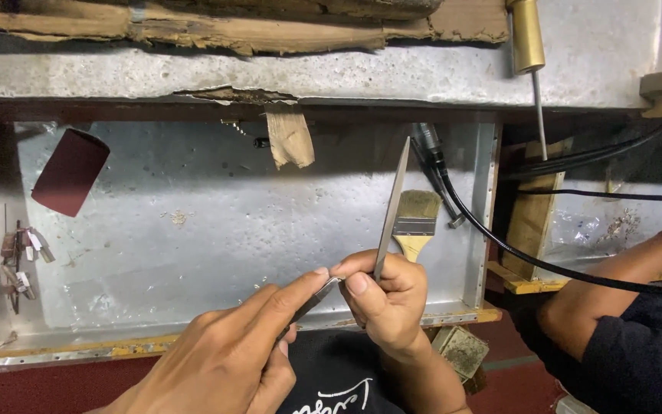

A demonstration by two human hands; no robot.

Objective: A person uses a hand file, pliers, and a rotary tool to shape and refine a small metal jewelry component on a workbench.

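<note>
My right hand [388, 295] is closed around the lower end of a long flat metal file [392, 203], thumb pressed on its face so the blade stands nearly upright where I can steady it. My left hand [231, 353] pinches a small dark metal piece [317, 297] between thumb and forefinger, its tip brought right against the foot of the file, so the two meet just in front of me.

Behind the file, inside the shallow metal tray [231, 230], a flat paintbrush [415, 222] leans close by. Far left of the file a dark red sanding sleeve [70, 170] hangs on the tray wall, with a cluster of small metal bits [21, 257] below it. Right of the file a black cable [545, 264] runs down past another person's arm [614, 284]. Above and to the right of the file hangs a brass-coloured tool [529, 38].
</note>
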